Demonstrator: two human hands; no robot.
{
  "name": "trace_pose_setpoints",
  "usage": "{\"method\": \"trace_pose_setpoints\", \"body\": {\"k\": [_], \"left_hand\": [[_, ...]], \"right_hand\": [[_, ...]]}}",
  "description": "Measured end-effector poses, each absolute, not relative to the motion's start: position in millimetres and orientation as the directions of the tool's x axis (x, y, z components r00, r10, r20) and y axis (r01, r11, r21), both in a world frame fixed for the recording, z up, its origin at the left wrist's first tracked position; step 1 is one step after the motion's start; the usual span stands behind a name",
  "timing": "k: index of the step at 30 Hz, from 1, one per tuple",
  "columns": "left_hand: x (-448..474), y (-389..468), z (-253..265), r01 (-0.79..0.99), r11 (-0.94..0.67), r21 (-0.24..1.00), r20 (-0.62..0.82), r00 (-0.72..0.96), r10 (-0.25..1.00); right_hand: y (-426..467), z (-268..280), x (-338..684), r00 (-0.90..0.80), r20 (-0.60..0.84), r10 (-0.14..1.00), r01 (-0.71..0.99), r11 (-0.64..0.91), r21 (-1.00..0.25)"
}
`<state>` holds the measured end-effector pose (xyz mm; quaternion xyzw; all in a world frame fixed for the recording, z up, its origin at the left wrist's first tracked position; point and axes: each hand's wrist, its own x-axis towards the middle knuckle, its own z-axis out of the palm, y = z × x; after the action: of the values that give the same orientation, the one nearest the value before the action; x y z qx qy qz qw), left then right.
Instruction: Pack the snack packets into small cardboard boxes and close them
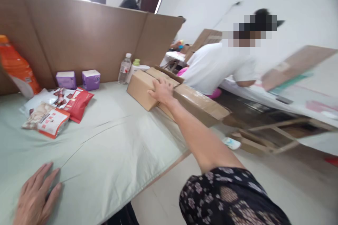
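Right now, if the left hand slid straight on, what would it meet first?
The left hand would probably meet the red packet, or the orange-edged packet beside it; the exact line is unclear.

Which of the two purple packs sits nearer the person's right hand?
The purple pack on the picture's right, nearer the clear bottle. The other purple pack sits farther from the right hand, toward the orange bottle.

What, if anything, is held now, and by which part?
The right hand is on the cardboard box, at its right side in view; whether it grips cannot be told. The left hand rests on the tablecloth, holding nothing.
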<state>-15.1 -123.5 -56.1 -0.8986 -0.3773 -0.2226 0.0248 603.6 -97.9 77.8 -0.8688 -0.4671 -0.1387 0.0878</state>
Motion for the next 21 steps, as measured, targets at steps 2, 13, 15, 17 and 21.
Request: {"method": "trace_pose_setpoints", "body": {"k": [2, 13, 15, 17, 21], "left_hand": [[-7.8, -133.2, -48.9, 0.708, -0.693, 0.132, 0.415, 0.596, 0.688], [8.4, -177.0, -11.8, 0.742, -0.617, 0.262, 0.099, 0.615, 0.782], [-3.8, -183.5, -5.6, 0.711, -0.644, 0.283, 0.082, 0.651, 0.755], [-23.1, -184.4, 1.1, 0.676, -0.652, 0.344, 0.094, 0.666, 0.740], [-77.2, -153.5, 17.7, 0.732, -0.542, 0.414, 0.197, 0.509, 0.838]], "right_hand": [[-102.9, 66.2, 578.0, 0.444, 0.455, 0.772, 0.871, -0.490, -0.018], [-87.7, -33.0, 318.5, -0.270, 0.203, 0.941, 0.914, 0.317, -0.254], [-91.0, -44.7, 279.9, -0.352, 0.191, 0.916, 0.866, 0.396, -0.306], [-98.0, -53.5, 256.3, -0.407, 0.222, 0.886, 0.826, 0.461, -0.324], [-110.8, -64.2, 244.0, -0.447, 0.290, 0.846, 0.784, 0.527, -0.329]]}}
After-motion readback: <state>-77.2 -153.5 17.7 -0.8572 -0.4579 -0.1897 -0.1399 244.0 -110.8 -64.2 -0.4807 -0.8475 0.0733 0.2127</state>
